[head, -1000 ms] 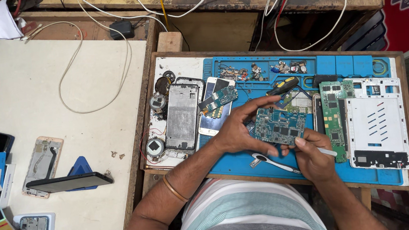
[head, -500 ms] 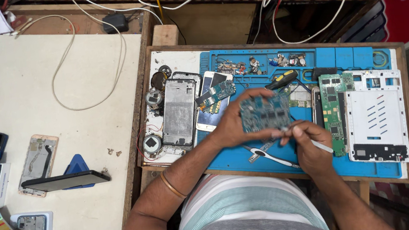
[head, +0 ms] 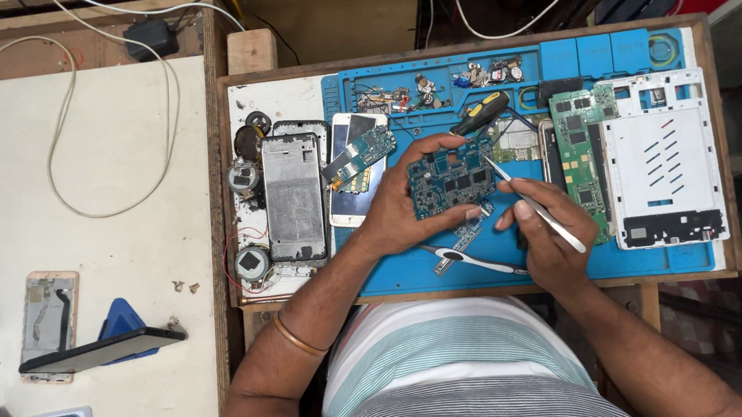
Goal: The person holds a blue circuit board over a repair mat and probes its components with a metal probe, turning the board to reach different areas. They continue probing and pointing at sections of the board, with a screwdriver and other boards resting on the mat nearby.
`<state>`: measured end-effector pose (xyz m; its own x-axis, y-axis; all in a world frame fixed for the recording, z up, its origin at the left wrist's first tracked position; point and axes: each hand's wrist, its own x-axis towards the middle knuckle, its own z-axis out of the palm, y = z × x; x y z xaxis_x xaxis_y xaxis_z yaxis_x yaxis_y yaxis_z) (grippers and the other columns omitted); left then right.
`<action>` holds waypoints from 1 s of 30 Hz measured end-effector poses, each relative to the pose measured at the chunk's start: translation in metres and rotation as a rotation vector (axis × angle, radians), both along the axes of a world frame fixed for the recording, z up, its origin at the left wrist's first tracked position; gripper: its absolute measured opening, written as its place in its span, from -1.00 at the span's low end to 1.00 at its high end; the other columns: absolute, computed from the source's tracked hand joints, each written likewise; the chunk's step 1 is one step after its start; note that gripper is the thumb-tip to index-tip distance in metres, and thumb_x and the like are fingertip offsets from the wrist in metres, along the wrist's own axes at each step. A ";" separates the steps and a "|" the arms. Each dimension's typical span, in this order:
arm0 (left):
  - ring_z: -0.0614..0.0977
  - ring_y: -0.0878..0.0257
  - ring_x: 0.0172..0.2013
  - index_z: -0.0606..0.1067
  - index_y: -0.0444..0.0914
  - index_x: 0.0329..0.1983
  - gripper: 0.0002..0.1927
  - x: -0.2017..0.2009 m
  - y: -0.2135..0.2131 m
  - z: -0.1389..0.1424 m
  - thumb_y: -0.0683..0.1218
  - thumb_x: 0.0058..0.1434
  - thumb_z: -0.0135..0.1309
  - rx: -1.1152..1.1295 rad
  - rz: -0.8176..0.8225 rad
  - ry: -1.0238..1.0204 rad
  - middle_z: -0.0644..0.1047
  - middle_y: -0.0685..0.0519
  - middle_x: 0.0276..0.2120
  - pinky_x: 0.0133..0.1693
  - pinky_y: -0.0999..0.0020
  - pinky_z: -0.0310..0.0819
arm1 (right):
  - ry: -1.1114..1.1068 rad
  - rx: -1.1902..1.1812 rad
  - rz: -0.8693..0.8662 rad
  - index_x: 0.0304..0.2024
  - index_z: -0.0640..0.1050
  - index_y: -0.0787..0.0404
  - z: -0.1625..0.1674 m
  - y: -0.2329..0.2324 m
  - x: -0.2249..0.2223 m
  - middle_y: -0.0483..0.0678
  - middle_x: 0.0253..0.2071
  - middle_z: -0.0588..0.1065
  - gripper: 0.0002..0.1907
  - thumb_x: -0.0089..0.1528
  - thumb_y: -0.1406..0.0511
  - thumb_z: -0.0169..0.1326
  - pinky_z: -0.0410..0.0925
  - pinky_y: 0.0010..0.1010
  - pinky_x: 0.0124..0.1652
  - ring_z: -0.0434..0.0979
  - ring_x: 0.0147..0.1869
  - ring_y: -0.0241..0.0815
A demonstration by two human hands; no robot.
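Far left of the blue mat (head: 647, 254), a pale counter (head: 103, 252) carried a loose cable and some phone parts. Just off the mat's left edge lay a grey phone frame (head: 294, 198), face up. Over the middle of the mat, the left hand (head: 395, 220) held a blue circuit board (head: 452, 180) raised slightly above the surface and tilted toward the person. Its grip was clamped on the board's edges, thumb below and fingers curled over the top. To the right of the board, the right hand (head: 548, 241) had its grip closed pen-style on a slim metal tool (head: 539, 206), whose tip rested at the board's right edge. A green board (head: 580, 157) and a white back plate (head: 660, 153) lay on the mat's right side.

The step in hand looked like picking or probing at a small part on the board's edge. Further work there would likely call for a steady left hand and light, precise pressure from the tip.
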<state>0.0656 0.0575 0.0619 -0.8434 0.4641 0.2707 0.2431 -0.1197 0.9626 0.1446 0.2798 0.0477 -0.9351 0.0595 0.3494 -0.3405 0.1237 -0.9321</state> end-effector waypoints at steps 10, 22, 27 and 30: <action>0.66 0.27 0.12 0.32 -0.14 0.35 -0.24 0.003 -0.001 0.002 -0.07 0.13 0.43 -0.052 -0.018 -0.023 0.59 0.05 0.10 0.19 0.32 0.61 | -0.016 -0.022 -0.035 0.15 0.51 0.44 -0.008 0.003 0.000 0.22 0.06 0.55 -0.74 0.46 0.41 -0.03 0.47 -0.47 -0.12 0.62 -0.15 -0.20; 0.58 0.19 0.25 0.33 -0.10 0.35 -0.26 -0.001 0.000 -0.004 -0.04 0.15 0.42 -0.098 0.016 0.163 0.48 0.01 0.25 0.29 0.21 0.56 | -0.007 -0.067 -0.034 0.13 0.51 0.45 -0.004 0.000 -0.003 0.21 0.03 0.56 -0.75 0.47 0.40 -0.05 0.48 -0.45 -0.10 0.61 -0.15 -0.20; 0.63 0.20 0.21 0.31 -0.10 0.34 -0.27 -0.002 -0.001 -0.006 -0.04 0.17 0.42 -0.044 0.065 0.051 0.51 0.01 0.23 0.29 0.24 0.59 | -0.050 -0.022 -0.011 0.10 0.52 0.47 -0.005 0.000 -0.003 0.22 -0.01 0.57 -0.75 0.45 0.40 -0.03 0.48 -0.42 -0.12 0.61 -0.16 -0.18; 0.58 0.16 0.25 0.32 -0.11 0.33 -0.27 -0.001 -0.001 -0.005 -0.07 0.15 0.43 -0.056 0.036 0.117 0.48 -0.02 0.26 0.32 0.21 0.55 | -0.033 -0.053 -0.019 0.10 0.52 0.47 -0.007 0.001 -0.004 0.21 -0.01 0.57 -0.75 0.46 0.39 -0.03 0.49 -0.41 -0.13 0.62 -0.16 -0.19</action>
<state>0.0650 0.0566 0.0564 -0.8240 0.4510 0.3430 0.3574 -0.0562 0.9323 0.1410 0.2805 0.0411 -0.9445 0.0949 0.3146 -0.3078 0.0796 -0.9481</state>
